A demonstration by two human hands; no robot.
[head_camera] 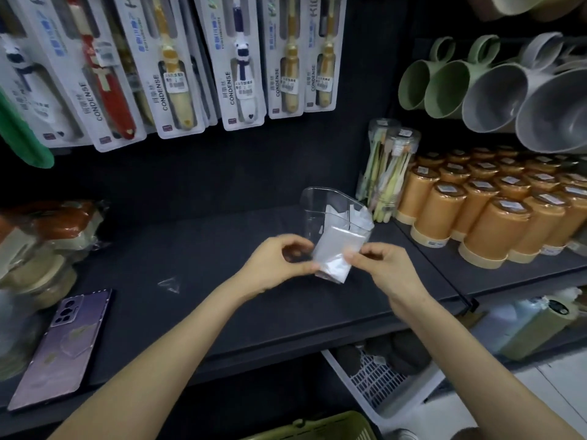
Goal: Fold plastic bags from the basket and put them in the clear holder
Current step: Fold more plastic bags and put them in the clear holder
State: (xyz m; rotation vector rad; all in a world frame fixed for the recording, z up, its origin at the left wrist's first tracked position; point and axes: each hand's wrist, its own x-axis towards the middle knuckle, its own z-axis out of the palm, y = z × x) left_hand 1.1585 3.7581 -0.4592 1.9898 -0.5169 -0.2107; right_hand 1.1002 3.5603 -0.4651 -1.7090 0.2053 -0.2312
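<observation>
Bag (pixel 333 259) is being pinched at both side edges: left fingers (pixel 306 268) gripping its left edge, right fingers (pixel 359 254) its right, in front of holder (pixel 313 214).

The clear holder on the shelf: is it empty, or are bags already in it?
Not empty: white folded bags show through the clear holder wall, on its right side.

The folded translucent bag (pixel 333 258) hung tilted at six o'clock of the upright clear holder (pixel 313 201), which held other bags (pixel 351 217).
</observation>
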